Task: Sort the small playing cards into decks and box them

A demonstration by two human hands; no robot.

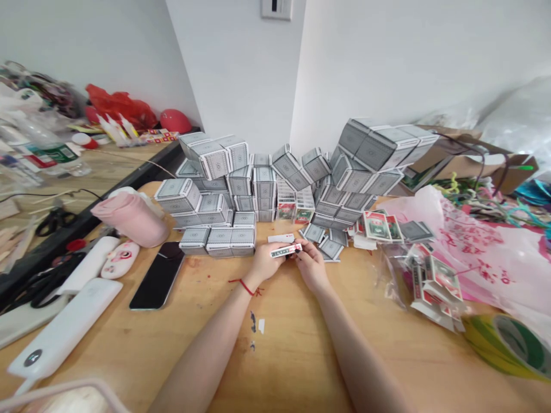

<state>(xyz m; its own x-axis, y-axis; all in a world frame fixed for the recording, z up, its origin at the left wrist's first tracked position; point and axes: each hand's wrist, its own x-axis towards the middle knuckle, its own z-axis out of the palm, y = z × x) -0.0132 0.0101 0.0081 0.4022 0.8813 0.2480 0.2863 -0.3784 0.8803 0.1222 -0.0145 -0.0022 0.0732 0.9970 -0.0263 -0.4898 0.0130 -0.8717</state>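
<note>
Near the middle of the wooden table, my left hand (266, 263) is closed around a small playing card box (282, 251), which lies level with its narrow printed side showing. A red string circles that wrist. My right hand (311, 265) meets the box at its right end, its fingers bent against it. Part of the fingers is hidden behind the box. Just beyond my hands lies a white card (280, 238). Loose grey-backed playing cards (330, 248) are spread beside my right hand. Behind stand stacks of grey-patterned card bundles (231, 240).
A black phone (157, 276), a pink pouch (131, 219) and a white handheld device (66, 327) lie on the left. To the right are opened card boxes (437, 281), a pink-white plastic bag (486, 258) and a yellow-green tape roll (508, 344). Paper scraps (261, 326) lie between my forearms.
</note>
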